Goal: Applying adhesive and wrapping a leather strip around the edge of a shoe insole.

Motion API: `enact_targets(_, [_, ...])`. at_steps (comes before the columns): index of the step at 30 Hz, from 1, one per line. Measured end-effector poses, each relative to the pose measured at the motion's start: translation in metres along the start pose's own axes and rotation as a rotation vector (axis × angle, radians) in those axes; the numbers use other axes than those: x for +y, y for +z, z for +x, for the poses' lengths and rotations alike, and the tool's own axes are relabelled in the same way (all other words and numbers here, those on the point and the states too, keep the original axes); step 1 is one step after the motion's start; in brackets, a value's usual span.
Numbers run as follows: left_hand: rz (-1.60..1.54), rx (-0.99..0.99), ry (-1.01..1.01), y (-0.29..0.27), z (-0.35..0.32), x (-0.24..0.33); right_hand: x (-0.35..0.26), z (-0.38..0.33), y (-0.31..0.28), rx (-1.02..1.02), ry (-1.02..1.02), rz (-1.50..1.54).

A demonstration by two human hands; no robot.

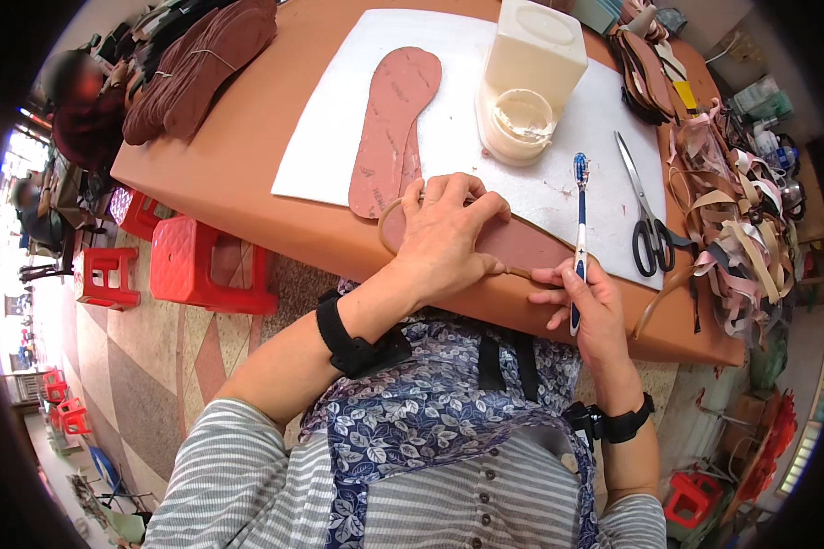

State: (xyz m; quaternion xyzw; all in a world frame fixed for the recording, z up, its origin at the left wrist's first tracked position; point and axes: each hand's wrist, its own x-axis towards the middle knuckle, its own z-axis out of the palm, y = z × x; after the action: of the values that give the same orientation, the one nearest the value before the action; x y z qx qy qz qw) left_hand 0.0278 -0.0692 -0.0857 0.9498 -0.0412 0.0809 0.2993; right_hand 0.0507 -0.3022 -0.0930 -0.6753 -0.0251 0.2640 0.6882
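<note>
At the table's near edge, my left hand [444, 229] bends over a reddish-brown insole [533, 243], fingers on top and thumb at its near edge. A thin tan strip [387, 242] runs along the insole's rim. In my right hand [597, 306] is a blue-and-white toothbrush [581, 215], held upright with its bristles pointing away from me. Some right fingers reach the strip beside my left thumb; whether they grip it, I cannot tell. Farther off, overlapping insoles [395, 114] lie on a white mat [334, 101].
A cream plastic container [536, 55] with an open, glue-smeared mouth [524, 114] stands on the mat. Black-handled scissors [647, 224] lie to the right, beside tangled strips [737, 220]. Stacked insoles [201, 69] sit far left. Red stools [188, 261] stand on the floor; people are beyond.
</note>
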Motion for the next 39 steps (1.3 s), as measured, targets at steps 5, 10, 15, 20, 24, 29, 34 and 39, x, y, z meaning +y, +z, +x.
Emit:
enact_targets(5, [-0.062, -0.023, 0.103, -0.007, -0.006, -0.014, 0.002, -0.001, -0.001, -0.035, -0.043, 0.001])
enact_targets(10, [-0.066, 0.077, 0.126, -0.014, 0.0, -0.029, 0.0, 0.0, -0.001, -0.043, -0.037, 0.005])
enact_targets(15, [-0.095, 0.131, 0.124, -0.014, 0.009, -0.039, -0.006, -0.012, -0.006, -0.025, -0.007, -0.095])
enact_targets(20, [-0.126, 0.149, 0.126, -0.011, 0.009, -0.043, -0.023, -0.01, -0.025, 0.098, -0.167, -0.331])
enact_targets(24, [-0.085, 0.16, 0.174, -0.006, 0.006, -0.044, -0.045, 0.005, -0.031, 0.251, -0.369, -0.574])
enact_targets(29, [-0.056, 0.197, 0.244, 0.002, -0.001, -0.045, -0.076, 0.028, -0.021, 0.308, -0.65, -0.981])
enact_targets(34, [-0.112, 0.255, 0.267, 0.006, -0.003, -0.047, -0.093, 0.05, -0.012, 0.317, -0.747, -1.302])
enact_targets(39, [-0.124, 0.268, 0.267, 0.007, -0.002, -0.046, -0.099, 0.064, -0.008, 0.275, -0.753, -1.423])
